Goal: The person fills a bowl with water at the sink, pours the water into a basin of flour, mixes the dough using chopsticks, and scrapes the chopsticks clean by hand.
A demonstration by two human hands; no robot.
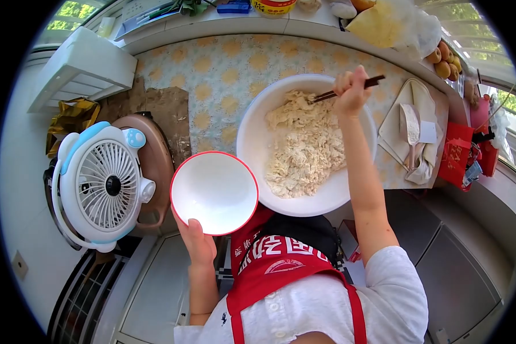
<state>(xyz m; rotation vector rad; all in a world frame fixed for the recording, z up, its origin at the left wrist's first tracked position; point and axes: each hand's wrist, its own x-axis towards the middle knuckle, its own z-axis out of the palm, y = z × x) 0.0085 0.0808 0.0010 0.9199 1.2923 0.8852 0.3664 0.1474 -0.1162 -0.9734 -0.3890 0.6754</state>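
a person in a white shirt and red apron (281,269) is standing at a counter covered by a patterned cloth (212,80), seen from above. the right hand (350,89) is closing around a pair of dark chopsticks (347,89), whose tips are dipping into shaggy, clumpy dough (304,143) inside a large white mixing bowl (249,132); the grip is high on the sticks, likely so the hand is staying clear of the sticky mix. the left hand (196,241) is gripping a smaller white bowl with a red rim (214,192) from below, thumb on the rim, holding it just beside the big bowl's near left edge and tilting it toward the camera; it is looking empty. the dough is lying directly beneath the right hand and a little to the right of the left hand's bowl. a small white and blue fan (103,183) is sitting to the left on a brown round appliance (155,155). a folded cloth (413,132) with a scraper is lying to the right of the big bowl.
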